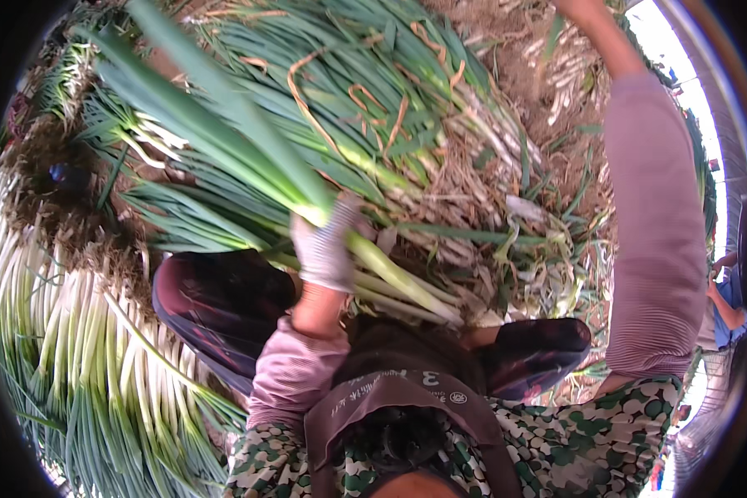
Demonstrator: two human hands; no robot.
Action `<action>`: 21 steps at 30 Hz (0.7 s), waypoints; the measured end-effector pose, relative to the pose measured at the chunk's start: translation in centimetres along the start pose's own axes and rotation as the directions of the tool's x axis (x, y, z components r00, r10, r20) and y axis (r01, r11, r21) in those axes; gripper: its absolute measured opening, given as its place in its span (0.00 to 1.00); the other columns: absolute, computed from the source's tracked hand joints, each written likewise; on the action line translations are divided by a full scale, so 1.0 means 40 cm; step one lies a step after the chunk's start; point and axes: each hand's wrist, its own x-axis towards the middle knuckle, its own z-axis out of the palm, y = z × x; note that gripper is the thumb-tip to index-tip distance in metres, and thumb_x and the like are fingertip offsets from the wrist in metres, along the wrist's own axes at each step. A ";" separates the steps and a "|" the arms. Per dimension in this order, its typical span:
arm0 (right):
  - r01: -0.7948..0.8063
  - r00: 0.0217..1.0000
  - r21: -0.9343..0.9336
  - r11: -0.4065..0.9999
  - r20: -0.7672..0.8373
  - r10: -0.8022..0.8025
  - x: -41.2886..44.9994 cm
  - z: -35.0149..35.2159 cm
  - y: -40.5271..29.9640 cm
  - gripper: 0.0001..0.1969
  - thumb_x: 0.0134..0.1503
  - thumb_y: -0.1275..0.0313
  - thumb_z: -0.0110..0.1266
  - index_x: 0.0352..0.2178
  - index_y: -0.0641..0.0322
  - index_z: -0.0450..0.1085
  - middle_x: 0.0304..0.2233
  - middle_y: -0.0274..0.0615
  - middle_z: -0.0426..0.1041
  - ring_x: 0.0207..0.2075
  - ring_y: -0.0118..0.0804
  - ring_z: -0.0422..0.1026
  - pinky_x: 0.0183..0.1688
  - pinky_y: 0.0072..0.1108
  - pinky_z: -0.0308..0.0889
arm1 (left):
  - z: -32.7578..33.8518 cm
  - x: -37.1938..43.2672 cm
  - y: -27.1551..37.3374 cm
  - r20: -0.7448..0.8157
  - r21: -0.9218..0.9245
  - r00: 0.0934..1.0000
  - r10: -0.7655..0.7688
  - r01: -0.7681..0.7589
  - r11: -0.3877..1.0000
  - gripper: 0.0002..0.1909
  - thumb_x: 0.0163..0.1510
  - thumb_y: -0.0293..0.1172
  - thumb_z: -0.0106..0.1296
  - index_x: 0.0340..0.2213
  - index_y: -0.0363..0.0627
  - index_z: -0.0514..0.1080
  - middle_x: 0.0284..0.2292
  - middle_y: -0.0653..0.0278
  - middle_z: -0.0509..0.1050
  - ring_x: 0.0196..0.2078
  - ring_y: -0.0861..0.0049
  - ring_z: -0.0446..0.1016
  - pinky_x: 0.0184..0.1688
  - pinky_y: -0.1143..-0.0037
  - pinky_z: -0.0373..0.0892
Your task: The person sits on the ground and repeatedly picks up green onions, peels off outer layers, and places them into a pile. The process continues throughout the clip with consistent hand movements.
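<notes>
My left hand [327, 246], in a pale knitted glove, grips a large green onion [383, 264] around its stalk. Its broad green leaves slant to the upper left, and the pale root end points down to the right, above my lap. Beneath it lie more green onions [205, 215] beside my bent knee. At the top right, my right arm reaches out, and my right hand [576, 7] is mostly cut off by the frame's edge. A blurred green strip [554, 37] shows just below that hand; I cannot tell whether it is held.
A large heap of untrimmed green onions [348, 93] covers the ground ahead. Cleaned onions [87, 336] lie in rows at the left, roots outward. Dry peelings [473, 243] litter the soil before me. White stalks [576, 84] lie farther right. Another person [725, 305] is at the right rim.
</notes>
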 end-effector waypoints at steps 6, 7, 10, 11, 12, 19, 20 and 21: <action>-0.218 0.539 0.463 0.859 0.791 -0.290 -0.561 0.311 -0.362 0.30 0.46 0.79 0.54 0.53 0.57 0.58 0.51 0.50 0.63 0.49 0.42 0.67 0.54 0.29 0.61 | -0.223 0.043 0.127 -0.349 -0.102 0.937 -0.019 -0.018 0.995 0.12 0.47 0.28 0.57 0.30 0.45 0.63 0.20 0.68 0.64 0.17 0.80 0.64 0.18 0.80 0.65; -0.340 0.552 0.558 0.757 0.770 -0.320 -0.706 0.445 -0.396 0.33 0.43 0.79 0.56 0.54 0.57 0.58 0.51 0.50 0.64 0.50 0.44 0.66 0.53 0.29 0.61 | -0.238 0.045 0.126 -0.343 -0.146 0.938 -0.053 0.002 0.989 0.12 0.47 0.29 0.57 0.30 0.45 0.63 0.20 0.68 0.63 0.18 0.80 0.63 0.18 0.80 0.65; -0.230 0.676 0.633 0.739 0.650 -0.346 -0.908 0.554 -0.622 0.40 0.40 0.82 0.54 0.56 0.39 0.55 0.58 0.48 0.53 0.57 0.51 0.55 0.57 0.38 0.54 | -0.305 0.045 0.111 -0.487 -0.160 0.862 -0.143 0.073 0.984 0.14 0.46 0.30 0.59 0.29 0.44 0.63 0.21 0.67 0.64 0.20 0.79 0.64 0.19 0.79 0.65; -0.198 0.720 0.586 0.785 0.631 -0.289 -0.941 0.553 -0.699 0.41 0.41 0.84 0.52 0.56 0.33 0.53 0.60 0.47 0.48 0.59 0.52 0.51 0.58 0.46 0.49 | -0.318 0.043 0.106 -0.505 -0.158 0.848 -0.163 0.095 0.983 0.14 0.46 0.31 0.59 0.29 0.43 0.63 0.22 0.66 0.64 0.20 0.79 0.64 0.19 0.79 0.65; -0.149 0.800 0.631 0.762 0.530 -0.283 -0.956 0.577 -0.758 0.36 0.43 0.81 0.51 0.54 0.35 0.56 0.58 0.47 0.52 0.58 0.52 0.52 0.56 0.48 0.48 | -0.330 0.045 0.093 -0.524 -0.121 0.839 -0.147 0.098 0.988 0.15 0.45 0.31 0.60 0.28 0.43 0.63 0.22 0.65 0.64 0.20 0.78 0.64 0.19 0.78 0.66; -0.109 0.856 0.869 0.482 0.329 -0.398 -0.873 0.654 -0.694 0.09 0.51 0.71 0.46 0.34 0.53 0.70 0.32 0.44 0.73 0.38 0.43 0.70 0.42 0.28 0.63 | -0.372 0.087 0.027 -0.653 0.021 0.755 -0.068 0.108 0.994 0.17 0.43 0.25 0.61 0.34 0.46 0.66 0.27 0.66 0.65 0.23 0.75 0.66 0.19 0.79 0.67; -0.272 0.849 0.899 0.344 0.392 -0.354 -0.854 0.653 -0.664 0.06 0.50 0.69 0.51 0.28 0.58 0.71 0.28 0.44 0.73 0.30 0.40 0.69 0.34 0.27 0.63 | -0.379 0.095 0.021 -0.649 0.019 0.757 -0.068 0.106 0.994 0.17 0.43 0.25 0.60 0.34 0.45 0.65 0.26 0.65 0.65 0.23 0.75 0.66 0.19 0.78 0.67; -0.416 0.838 0.890 0.187 0.455 -0.301 -0.833 0.645 -0.625 0.09 0.49 0.66 0.56 0.23 0.62 0.71 0.23 0.45 0.72 0.22 0.38 0.68 0.27 0.27 0.62 | -0.377 0.100 0.011 -0.645 0.013 0.761 -0.075 0.109 0.994 0.17 0.43 0.25 0.60 0.34 0.45 0.65 0.26 0.65 0.66 0.22 0.75 0.66 0.18 0.78 0.67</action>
